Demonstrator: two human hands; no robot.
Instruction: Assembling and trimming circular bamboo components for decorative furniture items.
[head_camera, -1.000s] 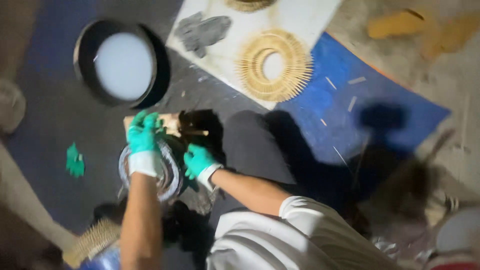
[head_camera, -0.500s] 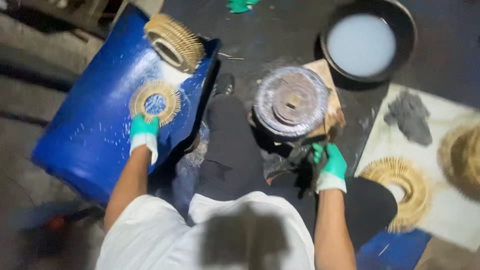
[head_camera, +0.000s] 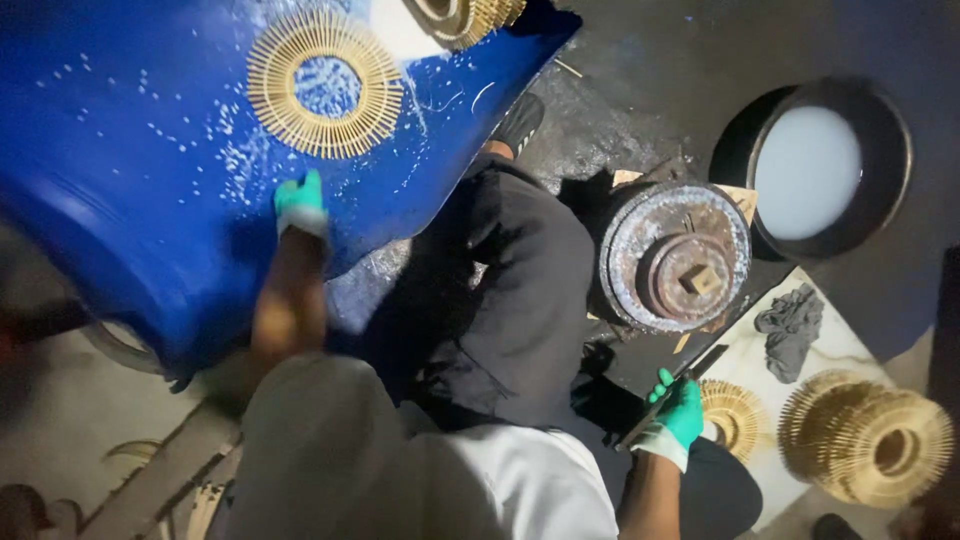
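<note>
gloved left hand (head_camera: 299, 203) rests flat on the blue sheet (head_camera: 130, 170), fingers loose and grasping nothing, just below a flat straw ring (head_camera: 324, 83) that lies on the sheet among pale specks. gloved right hand (head_camera: 679, 411) is clenched around a thin dark blade (head_camera: 672, 395) that slants up toward a round rusty metal mould (head_camera: 676, 258) on a wooden block. the mould sits beside the person's dark-trousered knee, with a black basin (head_camera: 825, 165) of milky liquid just past it. near the right hand, on a pale board (head_camera: 740, 355), lie a small straw ring (head_camera: 733, 413), a grey rag (head_camera: 790, 325) and a stack of straw rings (head_camera: 865, 436). another straw stack (head_camera: 465, 14) shows at the top edge.
</note>
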